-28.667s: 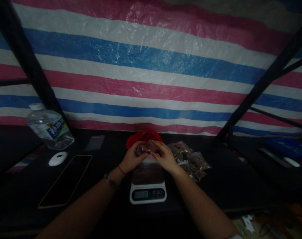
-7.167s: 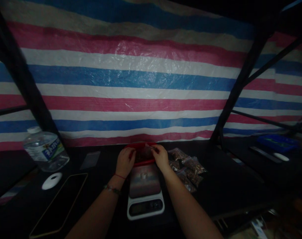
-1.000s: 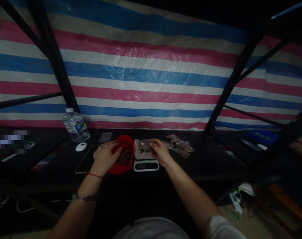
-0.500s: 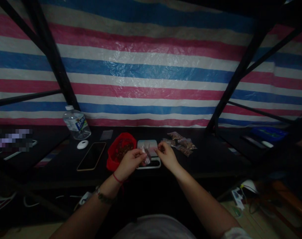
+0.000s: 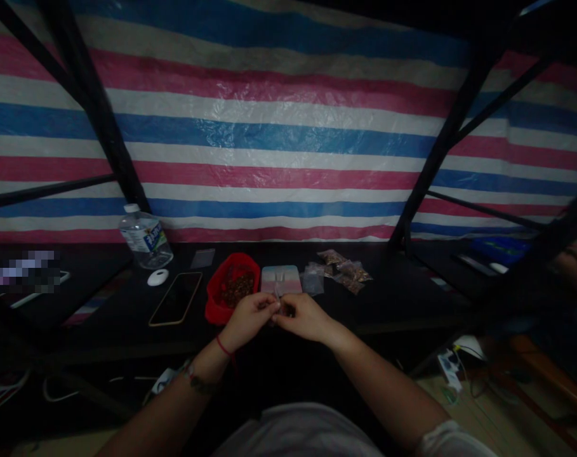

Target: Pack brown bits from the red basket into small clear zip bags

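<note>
Fingertips together, my left hand [image 5: 252,315] and my right hand [image 5: 308,316] pinch a small clear plastic bag [image 5: 287,309] with dark brown contents, mostly covered by the fingers. Just beyond them lies a flat, pastel-topped device like a small scale [image 5: 281,277], its near part hidden. Left of it, a red plastic basket [image 5: 214,298] contains brown, nut-like bits [image 5: 240,289]. To the right lie several filled little bags [image 5: 353,273], with a flat clear bag [image 5: 313,280] nearer the scale.
A phone [image 5: 176,299], a white mouse-like object [image 5: 157,277] and a large clear bottle [image 5: 146,240] stand or lie at the left. Another flat bag [image 5: 202,258] is behind the phone. Black metal posts [image 5: 110,139] flank the dark table; striped sheeting [image 5: 278,139] hangs behind.
My right hand has moved left and down to the bag and now grips it with my left hand. The flat clear bag beside the scale has come into sight.
</note>
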`<state>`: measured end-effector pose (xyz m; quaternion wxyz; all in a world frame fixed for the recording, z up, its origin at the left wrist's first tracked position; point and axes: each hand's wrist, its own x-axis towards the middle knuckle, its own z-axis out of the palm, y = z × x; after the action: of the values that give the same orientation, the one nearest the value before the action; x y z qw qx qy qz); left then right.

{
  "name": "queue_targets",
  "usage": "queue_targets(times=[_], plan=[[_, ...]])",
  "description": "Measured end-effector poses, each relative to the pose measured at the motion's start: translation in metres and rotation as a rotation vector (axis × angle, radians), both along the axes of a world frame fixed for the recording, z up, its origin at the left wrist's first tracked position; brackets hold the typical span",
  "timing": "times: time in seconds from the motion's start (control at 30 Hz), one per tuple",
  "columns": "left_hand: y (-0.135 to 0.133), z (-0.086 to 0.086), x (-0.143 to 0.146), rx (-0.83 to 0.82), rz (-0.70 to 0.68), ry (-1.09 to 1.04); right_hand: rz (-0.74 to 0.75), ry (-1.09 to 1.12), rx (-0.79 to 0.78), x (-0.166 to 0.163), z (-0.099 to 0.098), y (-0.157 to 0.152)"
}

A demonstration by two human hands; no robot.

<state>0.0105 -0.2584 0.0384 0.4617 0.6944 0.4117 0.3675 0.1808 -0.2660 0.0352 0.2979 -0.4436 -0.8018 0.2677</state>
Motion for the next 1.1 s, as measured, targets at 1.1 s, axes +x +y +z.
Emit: queue_targets(times=[1.1], plan=[[0.013, 0.0, -0.011, 0.035, 0.256, 0.224, -0.111, 0.062, -0.075, -0.001, -0.016, 0.021]])
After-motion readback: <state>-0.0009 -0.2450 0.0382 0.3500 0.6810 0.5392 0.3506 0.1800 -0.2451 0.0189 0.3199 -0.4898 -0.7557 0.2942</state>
